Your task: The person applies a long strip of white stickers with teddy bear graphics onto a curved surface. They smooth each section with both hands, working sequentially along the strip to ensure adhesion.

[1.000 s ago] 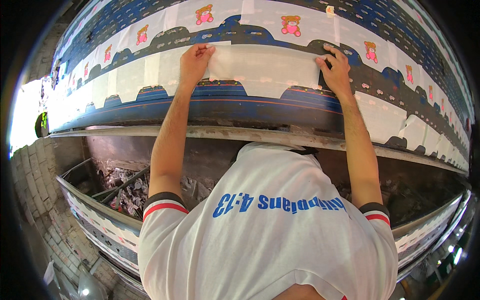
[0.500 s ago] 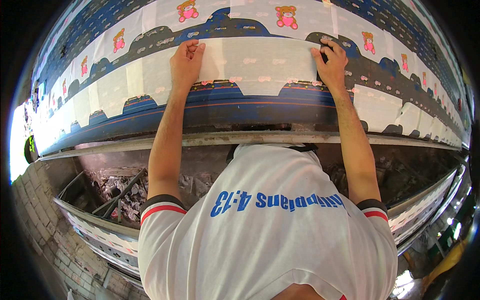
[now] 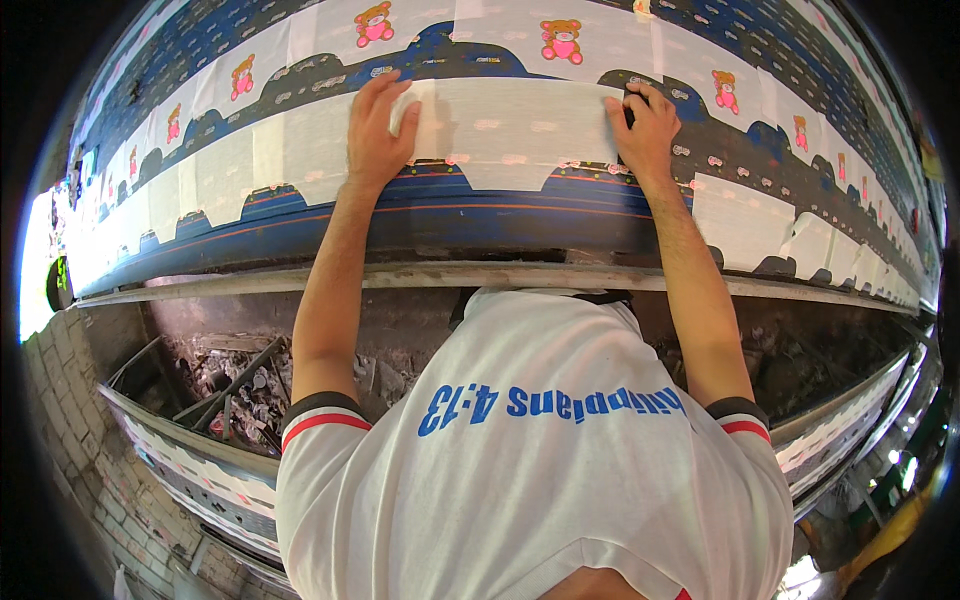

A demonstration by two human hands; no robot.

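A pale cloth panel with faint prints lies flat on a long, dark blue printed table. It narrows to a tab on its near side. At the panel's left end my left hand rests palm down, open, its thumb apart from the fingers. My right hand is at the right end, its thumb at the panel's edge. The fingers of that hand are bent but apart from the thumb, and no held thing shows between them.
Beyond the panel lies a row of white pieces with bear prints. More pale pieces continue along the near row to the right. A rail edges the table. Behind me, a second printed table stands over a brick floor.
My left thumb and fingers have parted from a closer pinch and now spread on the cloth. My right hand stays by the other end. The whole view has shifted slightly.
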